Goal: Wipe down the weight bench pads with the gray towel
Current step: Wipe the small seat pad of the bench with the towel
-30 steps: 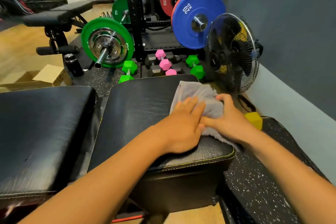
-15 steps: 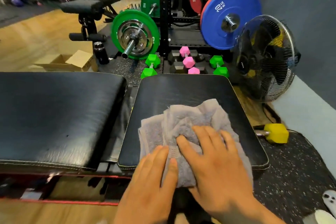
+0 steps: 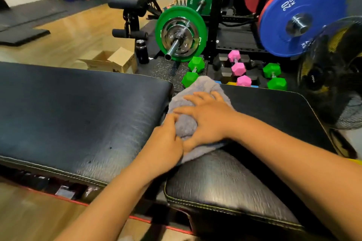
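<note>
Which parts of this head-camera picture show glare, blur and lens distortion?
Head view: glare streaks the long pad and the floor; the fan and blue plate at the right edge are smeared; the wide lens bows the pad edges; the right hand on the towel looks sharp.

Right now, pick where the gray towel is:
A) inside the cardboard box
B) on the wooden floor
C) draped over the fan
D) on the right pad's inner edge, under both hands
D: the gray towel lies bunched on the right pad at its edge beside the left pad, with the left hand and right hand on it.
</note>
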### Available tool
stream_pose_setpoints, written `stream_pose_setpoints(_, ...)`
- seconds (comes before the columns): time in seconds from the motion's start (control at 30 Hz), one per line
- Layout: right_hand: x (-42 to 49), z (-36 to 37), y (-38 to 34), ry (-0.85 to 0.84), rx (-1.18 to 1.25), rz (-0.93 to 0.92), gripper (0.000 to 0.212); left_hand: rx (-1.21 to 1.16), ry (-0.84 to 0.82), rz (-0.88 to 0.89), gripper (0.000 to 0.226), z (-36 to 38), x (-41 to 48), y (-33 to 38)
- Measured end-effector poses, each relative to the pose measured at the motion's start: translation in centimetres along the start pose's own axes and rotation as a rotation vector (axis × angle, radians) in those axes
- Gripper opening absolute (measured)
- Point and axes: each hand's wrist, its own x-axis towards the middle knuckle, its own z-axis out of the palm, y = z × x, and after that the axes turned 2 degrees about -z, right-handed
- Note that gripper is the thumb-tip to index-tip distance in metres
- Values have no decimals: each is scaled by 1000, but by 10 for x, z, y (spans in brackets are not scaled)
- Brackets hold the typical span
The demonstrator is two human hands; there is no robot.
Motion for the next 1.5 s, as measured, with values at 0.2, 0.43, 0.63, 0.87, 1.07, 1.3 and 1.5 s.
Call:
stream_pose_setpoints(0.2, 68, -10, 71, 96, 48, 229, 104, 145, -66, 118, 50, 13, 125, 13)
stream_pose_setpoints(0.43, 50, -4, 138, 181, 233, 478, 63, 422, -339, 301, 32, 47, 211, 64)
stream_pose_setpoints(0.63, -47, 2, 168, 283, 256, 661, 91, 495, -423, 470, 75, 110, 181, 124)
stream_pose_setpoints(0.87, -156, 35, 160, 428, 798, 825, 90, 260, -557, 547, 29, 132, 88, 166)
stream_pose_setpoints(1.07, -230, 63, 103, 540, 971, 772, 85, 195, -575, 693, 28, 127, 8, 162)
stream_pose_setpoints(1.3, -270, 74, 27, 537, 630, 691, 102, 263, -397, 743, 42, 80, -76, 112)
stream_pose_setpoints(1.5, -247, 65, 1, 523, -104, 387, 73, 452, -215, 674, 31, 57, -117, 77)
